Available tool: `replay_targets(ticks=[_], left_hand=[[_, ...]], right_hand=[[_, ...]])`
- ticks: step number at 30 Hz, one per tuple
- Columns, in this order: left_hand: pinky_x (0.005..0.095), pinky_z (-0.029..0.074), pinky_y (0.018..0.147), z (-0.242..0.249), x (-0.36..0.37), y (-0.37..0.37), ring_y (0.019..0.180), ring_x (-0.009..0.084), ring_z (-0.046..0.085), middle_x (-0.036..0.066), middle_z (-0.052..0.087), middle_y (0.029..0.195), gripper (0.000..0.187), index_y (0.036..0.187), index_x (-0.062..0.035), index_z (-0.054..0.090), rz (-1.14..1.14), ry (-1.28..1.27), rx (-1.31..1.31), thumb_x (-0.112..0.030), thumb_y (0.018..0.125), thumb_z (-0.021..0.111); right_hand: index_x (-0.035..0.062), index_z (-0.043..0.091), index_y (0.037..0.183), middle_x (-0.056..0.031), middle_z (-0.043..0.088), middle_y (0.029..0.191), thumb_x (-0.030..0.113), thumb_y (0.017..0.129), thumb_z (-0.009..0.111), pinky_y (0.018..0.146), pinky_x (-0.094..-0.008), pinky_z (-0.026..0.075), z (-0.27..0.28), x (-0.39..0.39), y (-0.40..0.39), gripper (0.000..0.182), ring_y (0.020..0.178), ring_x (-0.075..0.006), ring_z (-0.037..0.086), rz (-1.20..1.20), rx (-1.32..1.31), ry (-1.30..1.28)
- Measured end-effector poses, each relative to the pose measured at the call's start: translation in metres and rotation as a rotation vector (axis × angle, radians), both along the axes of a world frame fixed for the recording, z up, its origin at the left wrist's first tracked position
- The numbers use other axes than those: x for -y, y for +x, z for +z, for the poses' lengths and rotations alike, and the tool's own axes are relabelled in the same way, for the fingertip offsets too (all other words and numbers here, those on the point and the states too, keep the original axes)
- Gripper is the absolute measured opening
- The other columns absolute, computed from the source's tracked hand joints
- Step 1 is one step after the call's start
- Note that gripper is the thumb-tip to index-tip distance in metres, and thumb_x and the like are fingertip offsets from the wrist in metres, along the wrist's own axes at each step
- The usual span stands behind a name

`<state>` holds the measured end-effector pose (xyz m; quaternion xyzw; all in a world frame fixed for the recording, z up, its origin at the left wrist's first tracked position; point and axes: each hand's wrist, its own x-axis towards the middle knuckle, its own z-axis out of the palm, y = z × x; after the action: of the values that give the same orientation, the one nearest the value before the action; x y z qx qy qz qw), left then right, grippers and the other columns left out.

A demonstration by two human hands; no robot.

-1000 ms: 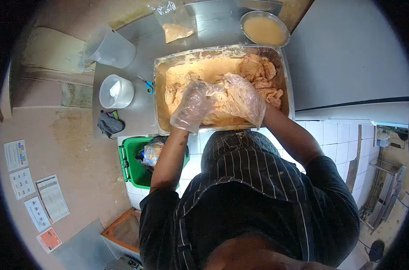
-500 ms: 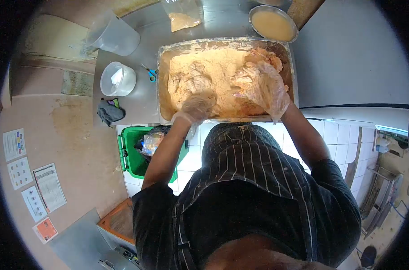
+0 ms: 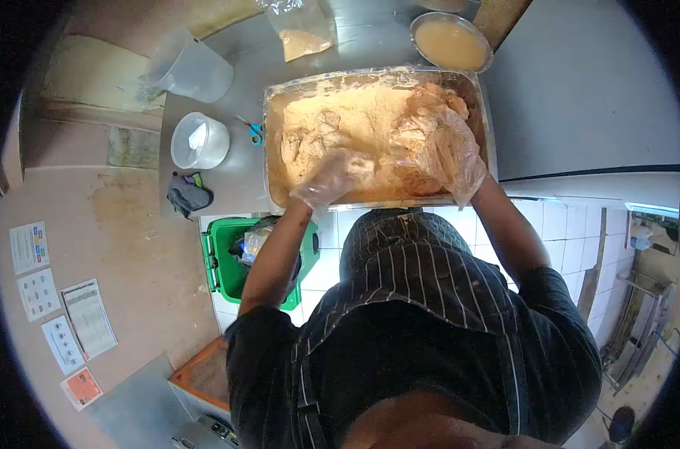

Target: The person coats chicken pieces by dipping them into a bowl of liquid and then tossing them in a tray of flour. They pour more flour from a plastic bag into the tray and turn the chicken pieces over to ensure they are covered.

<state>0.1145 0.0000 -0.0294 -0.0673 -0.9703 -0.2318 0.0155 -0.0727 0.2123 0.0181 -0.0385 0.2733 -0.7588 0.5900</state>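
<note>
A large rectangular tub [image 3: 274, 176] holds pale flour [image 3: 355, 112] and coated pieces that look like meat. My left hand [image 3: 334, 176], in a clear plastic glove, is in the tub's lower left part; its fingers close round a floured piece [image 3: 361, 166]. Further left, more coated pieces [image 3: 317, 136] lie in the flour. My right hand [image 3: 454, 153], also gloved, rests over the pieces [image 3: 437, 97] heaped at the tub's right side. The loose glove and flour hide its fingers.
Behind the tub are a bag of powder [image 3: 304, 43] and a bowl of tan liquid [image 3: 451, 45]. Blue scissors [image 3: 256, 133], a white tub [image 3: 200, 141], a clear bucket [image 3: 194, 69] and a grey cloth [image 3: 189, 194] lie left. A green bin [image 3: 214, 258] stands below.
My left hand has shifted slightly right and up, and a floured piece now shows at its fingers. My right hand stays over the heap. The whole view has shifted slightly.
</note>
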Motion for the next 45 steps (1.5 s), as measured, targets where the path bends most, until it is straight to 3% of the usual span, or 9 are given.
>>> replay_targets(ticks=[2,6,9,12,16,21,30,40,45], left_hand=[[0.0333,0.047,0.096,0.080,-0.023,-0.003,0.112,0.0188,0.060,0.013,0.064,0.120,0.029,0.116,-0.0028,0.064,0.425,0.622,0.271,-0.014,0.088,0.064],[0.0322,0.040,0.107,0.035,-0.026,0.004,0.125,0.0189,0.052,0.010,0.055,0.134,0.048,0.132,-0.0013,0.053,0.441,1.582,0.018,0.005,0.084,0.057],[0.0327,0.040,0.108,0.036,-0.021,-0.009,0.125,0.0184,0.051,0.010,0.053,0.136,0.055,0.138,-0.0012,0.046,0.292,1.201,-0.005,0.009,0.084,0.054],[0.0330,0.041,0.107,0.056,-0.043,-0.016,0.124,0.0186,0.052,0.010,0.053,0.135,0.056,0.137,-0.0022,0.047,0.395,1.506,-0.112,0.009,0.083,0.053],[0.0320,0.043,0.104,0.050,-0.031,-0.020,0.122,0.0188,0.053,0.010,0.055,0.133,0.051,0.137,-0.0034,0.047,0.543,1.266,-0.170,0.007,0.087,0.052],[0.0348,0.047,0.102,0.039,-0.031,-0.018,0.123,0.0210,0.051,0.010,0.050,0.137,0.046,0.140,-0.0049,0.044,0.515,1.393,-0.377,-0.001,0.095,0.052],[0.0377,0.051,0.100,-0.006,-0.043,-0.010,0.122,0.0234,0.054,0.012,0.049,0.141,0.056,0.142,-0.0063,0.041,0.543,1.898,-0.032,0.006,0.089,0.056],[0.0310,0.052,0.092,0.023,-0.002,0.033,0.111,0.0170,0.058,0.006,0.056,0.129,0.036,0.131,-0.0052,0.053,0.740,1.482,-0.212,-0.015,0.097,0.059],[0.0287,0.051,0.087,0.045,-0.012,0.073,0.103,0.0133,0.059,0.003,0.060,0.118,0.034,0.128,-0.0058,0.058,0.902,0.721,-0.456,-0.020,0.097,0.060]], right_hand=[[0.0038,0.037,0.144,-0.0214,0.048,0.139,0.047,0.099,0.042,0.104,-0.0470,0.047,-0.006,-0.002,-0.003,0.063,0.125,-0.0342,0.052,-0.030,0.001,0.026],[0.0032,0.039,0.142,-0.0219,0.050,0.136,0.043,0.098,0.047,0.102,-0.0475,0.049,0.022,0.005,0.005,0.059,0.122,-0.0332,0.054,-0.008,0.001,0.018],[0.0023,0.041,0.140,-0.0217,0.051,0.134,0.041,0.099,0.049,0.101,-0.0452,0.050,0.021,0.014,0.008,0.057,0.121,-0.0312,0.055,0.015,0.044,-0.012],[0.0016,0.042,0.138,-0.0207,0.052,0.133,0.042,0.099,0.048,0.100,-0.0422,0.051,0.001,0.026,0.005,0.057,0.120,-0.0294,0.056,0.049,0.086,-0.011],[0.0042,0.038,0.143,-0.0172,0.049,0.139,0.042,0.104,0.036,0.104,-0.0398,0.048,-0.026,0.027,-0.001,0.055,0.125,-0.0273,0.052,0.090,0.034,-0.054],[0.0054,0.038,0.143,-0.0168,0.049,0.138,0.043,0.103,0.037,0.104,-0.0407,0.048,-0.014,0.022,-0.004,0.054,0.124,-0.0273,0.053,0.080,-0.008,-0.038],[0.0040,0.040,0.141,-0.0204,0.051,0.134,0.050,0.095,0.052,0.097,-0.0425,0.052,0.043,0.027,0.001,0.067,0.120,-0.0306,0.056,0.046,0.025,0.101],[-0.0001,0.047,0.132,-0.0166,0.062,0.115,0.041,0.099,0.048,0.080,-0.0391,0.061,0.080,0.046,-0.049,0.053,0.101,-0.0296,0.066,0.237,-0.502,0.396],[-0.0044,0.048,0.127,-0.0178,0.064,0.108,0.047,0.097,0.049,0.077,-0.0392,0.062,0.076,0.070,-0.134,0.060,0.093,-0.0304,0.068,0.307,-0.426,0.277]])
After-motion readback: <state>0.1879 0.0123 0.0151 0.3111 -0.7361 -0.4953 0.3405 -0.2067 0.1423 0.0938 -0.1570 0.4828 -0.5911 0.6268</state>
